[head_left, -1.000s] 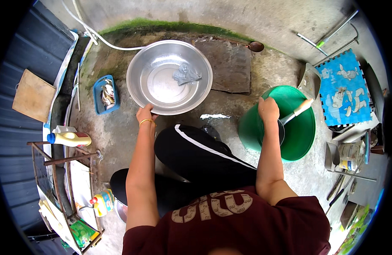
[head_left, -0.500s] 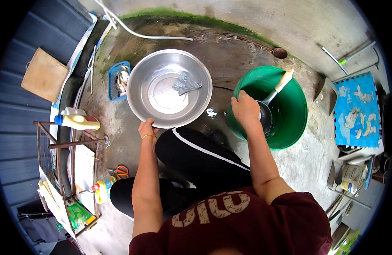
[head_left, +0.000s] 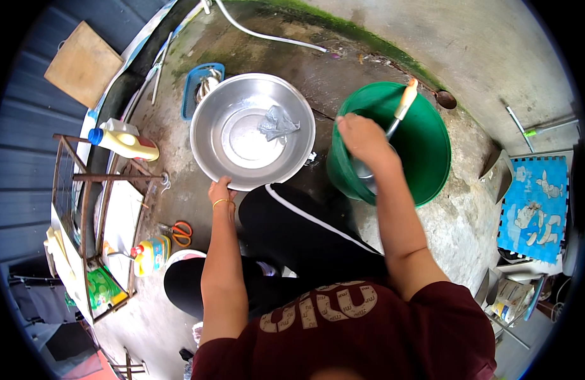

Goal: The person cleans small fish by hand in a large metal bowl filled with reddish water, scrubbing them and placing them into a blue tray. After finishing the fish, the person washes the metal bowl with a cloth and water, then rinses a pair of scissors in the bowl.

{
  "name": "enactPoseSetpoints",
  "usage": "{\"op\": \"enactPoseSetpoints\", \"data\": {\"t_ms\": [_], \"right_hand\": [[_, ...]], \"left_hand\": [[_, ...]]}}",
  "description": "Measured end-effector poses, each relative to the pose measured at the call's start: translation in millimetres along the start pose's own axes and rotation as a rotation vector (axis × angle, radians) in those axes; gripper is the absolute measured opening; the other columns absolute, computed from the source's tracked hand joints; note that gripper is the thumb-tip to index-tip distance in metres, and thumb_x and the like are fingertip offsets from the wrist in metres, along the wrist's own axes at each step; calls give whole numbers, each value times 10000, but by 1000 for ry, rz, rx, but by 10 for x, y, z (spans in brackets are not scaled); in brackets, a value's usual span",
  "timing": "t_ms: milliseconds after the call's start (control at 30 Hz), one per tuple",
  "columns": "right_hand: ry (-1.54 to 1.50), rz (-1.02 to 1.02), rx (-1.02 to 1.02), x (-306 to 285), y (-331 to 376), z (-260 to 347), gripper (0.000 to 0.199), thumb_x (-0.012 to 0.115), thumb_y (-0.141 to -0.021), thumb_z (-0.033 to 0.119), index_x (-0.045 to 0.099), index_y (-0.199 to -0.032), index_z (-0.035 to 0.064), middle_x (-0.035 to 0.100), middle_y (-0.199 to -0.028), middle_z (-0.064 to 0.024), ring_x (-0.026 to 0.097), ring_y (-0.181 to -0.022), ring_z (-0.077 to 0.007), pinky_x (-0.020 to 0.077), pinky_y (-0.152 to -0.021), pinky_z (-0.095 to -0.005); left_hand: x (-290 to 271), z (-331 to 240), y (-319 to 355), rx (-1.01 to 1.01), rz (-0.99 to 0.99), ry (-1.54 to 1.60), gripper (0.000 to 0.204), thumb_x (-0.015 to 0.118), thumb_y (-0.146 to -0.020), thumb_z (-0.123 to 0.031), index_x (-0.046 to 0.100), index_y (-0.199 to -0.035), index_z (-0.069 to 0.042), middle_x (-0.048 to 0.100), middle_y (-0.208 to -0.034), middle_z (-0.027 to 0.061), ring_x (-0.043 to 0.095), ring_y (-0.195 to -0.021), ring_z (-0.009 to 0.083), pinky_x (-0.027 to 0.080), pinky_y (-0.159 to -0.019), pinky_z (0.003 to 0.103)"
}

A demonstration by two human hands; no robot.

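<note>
A wide steel basin [head_left: 207, 130] stands on the floor before me, with a crumpled piece of grey plastic [head_left: 279, 123] inside. My left hand [head_left: 221, 190] is closed on its near rim, thumb over the edge. To the right is a round green bucket [head_left: 433, 152]; my right hand [head_left: 367, 140] grips its left rim, fingers partly hidden. A metal ladle with a cream and orange handle [head_left: 406, 101] leans inside the bucket, its bowl partly behind my right forearm.
A blue basket [head_left: 190, 95] of small fish lies beyond the basin's left side. Orange-handled scissors [head_left: 181, 234], a yellow bottle [head_left: 152, 254] and a rusty metal rack [head_left: 83, 178] stand left. A white hose [head_left: 267, 37] runs along the far wall; a blue mat [head_left: 533, 206] is at right.
The view has turned, shifting the surroundings. The bucket, with my right hand on its rim, has come a little closer to the basin. My left hand keeps its hold.
</note>
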State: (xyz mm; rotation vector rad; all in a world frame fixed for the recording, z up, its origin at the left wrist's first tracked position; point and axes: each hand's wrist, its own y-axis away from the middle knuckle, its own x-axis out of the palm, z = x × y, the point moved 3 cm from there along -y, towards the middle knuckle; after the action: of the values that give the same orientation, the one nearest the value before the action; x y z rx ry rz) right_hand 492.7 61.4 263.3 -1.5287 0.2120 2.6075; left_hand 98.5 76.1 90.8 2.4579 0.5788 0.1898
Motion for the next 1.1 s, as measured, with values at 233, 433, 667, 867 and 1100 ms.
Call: {"op": "enactPoseSetpoints", "data": {"t_ms": [233,433,667,867,1100], "right_hand": [[807,444,-155,-243,-289,-769,227,584,-776,139,721,-945,72,677,-1070,-133,595,-1092,-303,369,-1048,-441],[1040,649,128,-88,-61,-1209,225,688,-774,223,737,-942,81,711,-1016,-107,663,-974,-254,486,-881,-459],[720,615,246,-325,62,-1086,172,683,-791,160,743,-924,69,716,-1004,-126,701,-907,-233,565,-658,-380],[1059,469,256,366,-22,-1268,162,649,-814,152,753,-930,108,709,-1072,-81,704,-905,-249,581,-635,-380],[-6,697,685,214,125,-1313,118,502,-909,82,588,-837,45,563,-670,-67,555,-557,-196,534,-544,-382]], "left_hand": [[110,61,-20,21,3,71,228,596,-740,-10,611,-967,-8,645,-855,86,666,-691,224,586,-536,361],[189,230,-41,-12,-89,40,192,612,-708,-28,614,-899,-12,620,-805,81,625,-635,201,551,-484,322],[134,361,-167,5,-60,58,128,620,-705,-33,594,-830,-30,605,-765,78,606,-596,199,501,-422,305],[194,411,-67,-63,-86,31,143,628,-719,-42,573,-851,-29,593,-777,81,593,-599,207,512,-431,323],[164,543,-254,-122,-57,56,166,659,-777,-87,557,-886,-15,595,-847,99,600,-700,219,543,-484,335]]}}
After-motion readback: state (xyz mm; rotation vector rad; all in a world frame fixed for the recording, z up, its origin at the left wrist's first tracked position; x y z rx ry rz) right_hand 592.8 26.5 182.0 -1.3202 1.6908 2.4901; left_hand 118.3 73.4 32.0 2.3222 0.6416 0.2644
